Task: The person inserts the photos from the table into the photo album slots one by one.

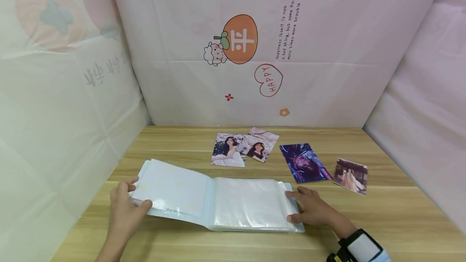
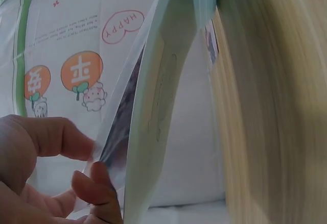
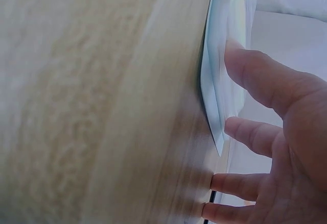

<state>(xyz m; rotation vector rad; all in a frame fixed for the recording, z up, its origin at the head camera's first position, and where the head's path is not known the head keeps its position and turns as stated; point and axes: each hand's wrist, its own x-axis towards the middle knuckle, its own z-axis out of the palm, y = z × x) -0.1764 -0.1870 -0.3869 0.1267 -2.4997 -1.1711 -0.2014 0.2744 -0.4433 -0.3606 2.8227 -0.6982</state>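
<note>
Left hand point(image 1: 125, 209) pinches a page at the album's point(image 1: 218, 203) left edge, lower centre of the head view; right hand point(image 1: 313, 209) lies flat, fingers straight, on its right edge. Four photos point(image 1: 306, 163) lie above.

Left wrist view: thumb and fingers point(image 2: 94, 188) pinch the clear page, lower left.

Right wrist view: straight fingers point(image 3: 255, 76) rest on the album's edge, right side, above the table point(image 3: 102, 101).

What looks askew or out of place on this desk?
Little stands out. Two photos behind the open photo album overlap at a tilt, and the left hand holds the album's left pages lifted off its cover. Nothing looks spilled or damaged.
</note>
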